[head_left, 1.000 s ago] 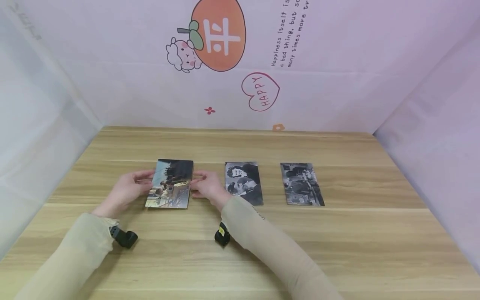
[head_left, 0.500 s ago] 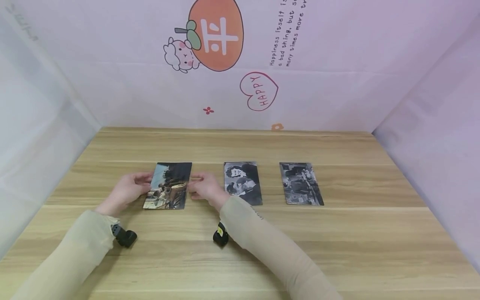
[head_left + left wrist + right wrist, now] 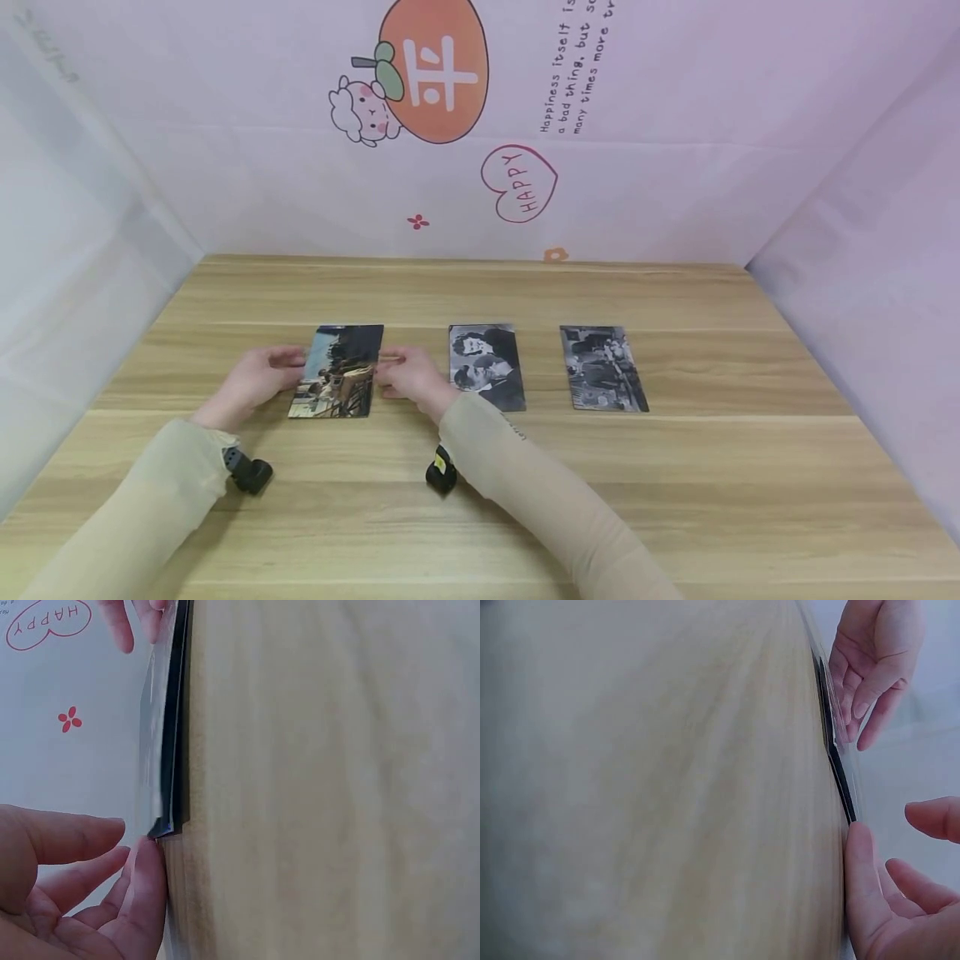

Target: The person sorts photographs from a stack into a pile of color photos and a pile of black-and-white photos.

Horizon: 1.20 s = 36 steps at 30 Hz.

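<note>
A colour photo card [image 3: 337,375] lies on the left of the wooden table, a dark area along its top. My left hand [image 3: 258,379] is at its left edge, and my right hand [image 3: 412,377] is at its right edge. From the left wrist, a fingertip meets the end of the thin, layered card edges [image 3: 174,750], while the thumb stands apart. In the right wrist view, a finger of the right hand [image 3: 885,907] touches the dark card edge [image 3: 841,780], its thumb held away. Neither hand curls round the card.
Two black-and-white photo cards lie in the same row to the right: a middle card [image 3: 491,367] close past the right hand, and a far-right card [image 3: 603,368]. White printed cloth [image 3: 637,192] walls the wooden table [image 3: 480,533] at back and sides.
The colour card has come down flat on the table and shifted slightly left. Both hands stayed at its sides, the right moving a little left with it. The other cards did not move.
</note>
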Each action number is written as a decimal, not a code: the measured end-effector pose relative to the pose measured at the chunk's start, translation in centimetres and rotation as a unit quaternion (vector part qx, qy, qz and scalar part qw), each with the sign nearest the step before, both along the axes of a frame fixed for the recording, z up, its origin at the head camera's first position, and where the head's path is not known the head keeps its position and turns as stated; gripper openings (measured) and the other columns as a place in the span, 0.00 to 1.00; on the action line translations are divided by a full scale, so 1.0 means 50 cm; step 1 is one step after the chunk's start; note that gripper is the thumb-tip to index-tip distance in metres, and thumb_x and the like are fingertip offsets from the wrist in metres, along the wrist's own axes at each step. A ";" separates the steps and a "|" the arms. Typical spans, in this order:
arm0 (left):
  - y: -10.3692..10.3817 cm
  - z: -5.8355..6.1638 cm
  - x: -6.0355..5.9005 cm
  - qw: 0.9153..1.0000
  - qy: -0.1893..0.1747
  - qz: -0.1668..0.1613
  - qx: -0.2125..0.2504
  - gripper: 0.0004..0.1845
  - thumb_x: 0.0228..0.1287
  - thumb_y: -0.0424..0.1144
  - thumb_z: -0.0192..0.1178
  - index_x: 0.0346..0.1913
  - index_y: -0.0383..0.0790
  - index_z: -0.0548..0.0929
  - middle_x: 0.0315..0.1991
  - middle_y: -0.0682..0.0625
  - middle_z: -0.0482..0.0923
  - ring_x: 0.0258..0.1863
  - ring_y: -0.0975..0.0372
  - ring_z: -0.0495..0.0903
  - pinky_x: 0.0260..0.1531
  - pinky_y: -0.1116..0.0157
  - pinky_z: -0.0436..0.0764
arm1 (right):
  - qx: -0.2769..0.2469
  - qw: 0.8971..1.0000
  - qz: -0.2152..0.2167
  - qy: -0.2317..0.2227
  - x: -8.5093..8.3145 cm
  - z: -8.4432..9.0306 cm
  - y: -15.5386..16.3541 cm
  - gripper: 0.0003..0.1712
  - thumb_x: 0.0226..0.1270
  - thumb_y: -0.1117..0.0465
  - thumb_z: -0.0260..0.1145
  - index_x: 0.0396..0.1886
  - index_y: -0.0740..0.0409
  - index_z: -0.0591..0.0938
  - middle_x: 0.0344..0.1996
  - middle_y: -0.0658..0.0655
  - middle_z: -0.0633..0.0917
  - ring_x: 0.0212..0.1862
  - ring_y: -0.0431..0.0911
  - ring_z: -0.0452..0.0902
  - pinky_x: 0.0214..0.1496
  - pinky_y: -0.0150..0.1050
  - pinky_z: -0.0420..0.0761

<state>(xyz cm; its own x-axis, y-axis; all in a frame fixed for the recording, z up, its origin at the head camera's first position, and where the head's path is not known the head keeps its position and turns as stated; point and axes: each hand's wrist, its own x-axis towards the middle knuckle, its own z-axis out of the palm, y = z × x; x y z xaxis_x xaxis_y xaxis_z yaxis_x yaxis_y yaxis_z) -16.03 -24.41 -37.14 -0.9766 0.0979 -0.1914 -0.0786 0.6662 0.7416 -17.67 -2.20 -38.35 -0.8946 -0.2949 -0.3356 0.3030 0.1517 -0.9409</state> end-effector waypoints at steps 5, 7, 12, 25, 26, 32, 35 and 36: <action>-0.001 0.006 0.003 1.000 0.001 0.000 0.003 0.28 0.66 0.34 0.54 0.64 0.21 0.63 0.59 0.27 0.69 0.58 0.39 0.70 0.59 0.47 0.71 | -0.009 1.000 -0.009 -0.001 0.001 0.002 0.002 0.28 0.60 0.75 0.60 0.62 0.67 0.71 0.51 0.66 0.82 0.50 0.55 0.80 0.49 0.43 0.83; -0.001 0.009 0.005 1.000 0.004 -0.002 0.008 0.29 0.66 0.34 0.55 0.65 0.22 0.62 0.59 0.27 0.69 0.58 0.39 0.71 0.58 0.49 0.73 | -0.009 1.000 -0.012 -0.001 0.000 0.003 0.005 0.27 0.60 0.75 0.60 0.61 0.67 0.72 0.50 0.66 0.82 0.50 0.55 0.80 0.49 0.42 0.83; 0.004 0.022 0.008 0.999 0.004 -0.006 0.039 0.30 0.67 0.34 0.54 0.67 0.26 0.60 0.62 0.29 0.67 0.57 0.43 0.72 0.49 0.65 0.80 | -0.014 1.000 -0.021 0.006 -0.001 0.013 0.016 0.25 0.61 0.74 0.61 0.59 0.67 0.73 0.47 0.65 0.82 0.48 0.55 0.81 0.49 0.41 0.83; 0.065 0.064 0.021 0.998 0.034 -0.004 0.055 0.28 0.66 0.34 0.55 0.67 0.30 0.63 0.61 0.32 0.69 0.59 0.43 0.72 0.51 0.58 0.80 | -0.035 0.998 -0.012 0.041 0.007 0.041 0.064 0.24 0.64 0.71 0.59 0.60 0.68 0.72 0.52 0.66 0.77 0.52 0.57 0.78 0.52 0.43 0.83; 0.070 0.065 0.021 0.998 0.036 -0.004 0.054 0.28 0.66 0.34 0.55 0.67 0.30 0.63 0.61 0.32 0.70 0.59 0.43 0.73 0.50 0.60 0.80 | -0.033 0.998 -0.010 0.044 0.008 0.042 0.068 0.23 0.65 0.71 0.59 0.60 0.68 0.72 0.52 0.66 0.77 0.53 0.57 0.78 0.52 0.43 0.82; 0.103 0.063 0.020 0.997 0.026 -0.006 0.076 0.27 0.68 0.36 0.54 0.68 0.33 0.64 0.61 0.35 0.71 0.60 0.46 0.71 0.44 0.65 0.77 | -0.027 0.998 -0.005 0.049 0.011 0.043 0.105 0.22 0.67 0.69 0.58 0.61 0.66 0.73 0.52 0.66 0.77 0.54 0.57 0.77 0.54 0.44 0.81; 0.124 0.057 0.015 0.994 0.022 -0.011 0.104 0.26 0.68 0.35 0.53 0.68 0.32 0.64 0.61 0.35 0.70 0.61 0.47 0.70 0.47 0.66 0.76 | -0.024 0.998 0.000 0.054 0.014 0.041 0.129 0.22 0.67 0.67 0.59 0.61 0.66 0.72 0.52 0.66 0.77 0.54 0.58 0.76 0.55 0.45 0.81; 0.131 0.055 0.012 0.994 0.022 -0.012 0.109 0.26 0.68 0.35 0.53 0.67 0.32 0.64 0.61 0.35 0.71 0.60 0.47 0.71 0.48 0.67 0.76 | -0.023 0.998 0.002 0.058 0.014 0.040 0.138 0.22 0.67 0.66 0.59 0.61 0.66 0.72 0.52 0.66 0.77 0.55 0.58 0.76 0.55 0.45 0.80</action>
